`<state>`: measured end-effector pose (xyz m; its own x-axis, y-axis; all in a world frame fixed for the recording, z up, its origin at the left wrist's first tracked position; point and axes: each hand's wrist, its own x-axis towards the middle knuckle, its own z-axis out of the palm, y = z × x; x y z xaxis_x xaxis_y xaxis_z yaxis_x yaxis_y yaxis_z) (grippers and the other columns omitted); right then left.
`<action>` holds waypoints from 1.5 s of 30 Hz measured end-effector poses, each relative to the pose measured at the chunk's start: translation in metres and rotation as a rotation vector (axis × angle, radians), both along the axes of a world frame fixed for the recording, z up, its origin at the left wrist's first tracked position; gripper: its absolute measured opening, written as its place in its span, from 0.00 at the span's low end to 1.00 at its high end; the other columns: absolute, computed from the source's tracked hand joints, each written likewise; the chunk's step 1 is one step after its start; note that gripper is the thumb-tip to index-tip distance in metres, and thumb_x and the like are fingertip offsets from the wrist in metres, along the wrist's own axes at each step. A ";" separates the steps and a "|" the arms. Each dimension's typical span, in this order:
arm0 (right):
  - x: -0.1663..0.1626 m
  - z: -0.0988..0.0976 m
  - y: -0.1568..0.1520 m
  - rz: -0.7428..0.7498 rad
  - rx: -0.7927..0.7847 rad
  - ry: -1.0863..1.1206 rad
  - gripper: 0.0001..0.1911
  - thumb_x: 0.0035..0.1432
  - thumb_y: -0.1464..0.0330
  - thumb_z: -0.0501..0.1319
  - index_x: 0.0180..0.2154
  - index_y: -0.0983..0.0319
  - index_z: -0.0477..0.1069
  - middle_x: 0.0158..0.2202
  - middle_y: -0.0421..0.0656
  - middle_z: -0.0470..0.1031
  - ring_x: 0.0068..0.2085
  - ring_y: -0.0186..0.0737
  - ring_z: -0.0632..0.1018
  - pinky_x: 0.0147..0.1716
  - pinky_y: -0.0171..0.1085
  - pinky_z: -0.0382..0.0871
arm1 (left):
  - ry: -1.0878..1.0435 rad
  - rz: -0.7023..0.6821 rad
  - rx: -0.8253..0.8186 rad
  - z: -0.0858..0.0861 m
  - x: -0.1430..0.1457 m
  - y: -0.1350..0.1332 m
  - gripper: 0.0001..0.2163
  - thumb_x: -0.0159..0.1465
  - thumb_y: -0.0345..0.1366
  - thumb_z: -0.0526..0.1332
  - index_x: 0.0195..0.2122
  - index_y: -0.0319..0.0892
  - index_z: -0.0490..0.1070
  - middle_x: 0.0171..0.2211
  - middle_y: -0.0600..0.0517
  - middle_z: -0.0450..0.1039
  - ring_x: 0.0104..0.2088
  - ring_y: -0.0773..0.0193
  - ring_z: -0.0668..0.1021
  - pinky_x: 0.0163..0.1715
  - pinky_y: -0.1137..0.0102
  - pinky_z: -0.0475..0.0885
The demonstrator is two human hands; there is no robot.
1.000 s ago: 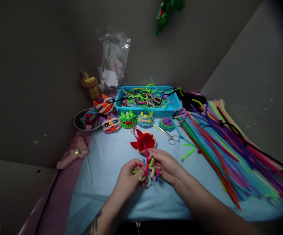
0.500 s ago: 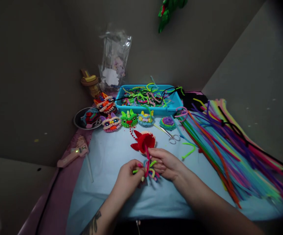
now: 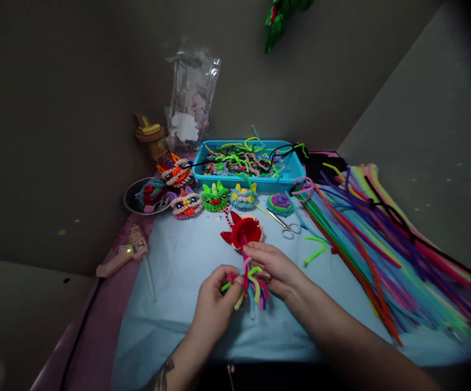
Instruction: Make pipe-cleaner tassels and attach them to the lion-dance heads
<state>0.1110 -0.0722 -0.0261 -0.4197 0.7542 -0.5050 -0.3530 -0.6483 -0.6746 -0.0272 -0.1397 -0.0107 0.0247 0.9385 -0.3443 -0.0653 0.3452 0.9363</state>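
Observation:
Near the middle of the cloth, a red fuzzy piece (image 3: 248,230) with pointed ears and a pale trimmed edge shows its hollow side. From it a pink pipe cleaner (image 3: 246,263) runs down toward me. My right hand (image 3: 274,269) pinches this pipe cleaner just below the red piece. My left hand (image 3: 219,293) is closed on a tassel of short multicoloured pipe cleaners (image 3: 255,290), whose ends fan out below the fingers. A red-and-white cord (image 3: 228,214) trails from behind the red piece.
Behind stand several finished fuzzy animal heads (image 3: 215,196), scissors (image 3: 283,222) and a blue tray (image 3: 249,183) of pipe cleaner scraps. Long pipe cleaners (image 3: 365,255) cover the right side. A pink glue gun (image 3: 125,258) and a bowl (image 3: 137,209) lie left.
The red piece has shifted slightly right and up. The tassel's ends now spread further downward between my hands, while both hands keep nearly the same place.

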 end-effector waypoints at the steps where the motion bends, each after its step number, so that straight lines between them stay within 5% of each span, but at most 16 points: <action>1: -0.001 0.000 0.000 -0.009 0.009 -0.008 0.24 0.39 0.57 0.72 0.24 0.61 0.58 0.09 0.25 0.53 0.11 0.20 0.49 0.12 0.25 0.37 | -0.005 -0.011 0.002 0.001 0.000 0.000 0.14 0.56 0.46 0.64 0.29 0.40 0.66 0.18 0.56 0.68 0.19 0.71 0.67 0.22 0.76 0.62; 12: 0.001 0.012 -0.017 0.055 -0.078 0.047 0.21 0.42 0.54 0.70 0.27 0.62 0.65 0.12 0.28 0.55 0.11 0.22 0.52 0.10 0.26 0.42 | -0.058 0.023 0.018 0.007 0.001 0.002 0.15 0.55 0.47 0.65 0.30 0.40 0.68 0.20 0.55 0.70 0.21 0.69 0.70 0.24 0.74 0.65; 17: -0.002 0.007 -0.016 -0.041 -0.058 0.080 0.15 0.39 0.64 0.71 0.24 0.62 0.66 0.14 0.31 0.61 0.13 0.23 0.57 0.12 0.27 0.50 | -0.071 0.004 0.021 0.009 0.002 0.004 0.14 0.54 0.46 0.66 0.30 0.39 0.70 0.22 0.53 0.72 0.22 0.69 0.70 0.25 0.74 0.65; 24: -0.006 0.003 -0.014 -0.092 -0.084 0.080 0.14 0.41 0.64 0.70 0.23 0.62 0.67 0.13 0.31 0.60 0.13 0.25 0.59 0.12 0.28 0.53 | -0.196 -0.044 0.006 0.003 0.001 0.008 0.16 0.54 0.47 0.66 0.32 0.39 0.68 0.23 0.54 0.71 0.24 0.69 0.71 0.27 0.74 0.66; 45: -0.007 0.009 -0.019 -0.199 -0.095 0.058 0.14 0.40 0.66 0.71 0.23 0.63 0.67 0.16 0.34 0.66 0.16 0.27 0.66 0.14 0.27 0.59 | 0.086 0.004 0.140 0.007 0.008 0.010 0.08 0.57 0.40 0.62 0.30 0.40 0.68 0.23 0.54 0.69 0.23 0.69 0.69 0.26 0.75 0.65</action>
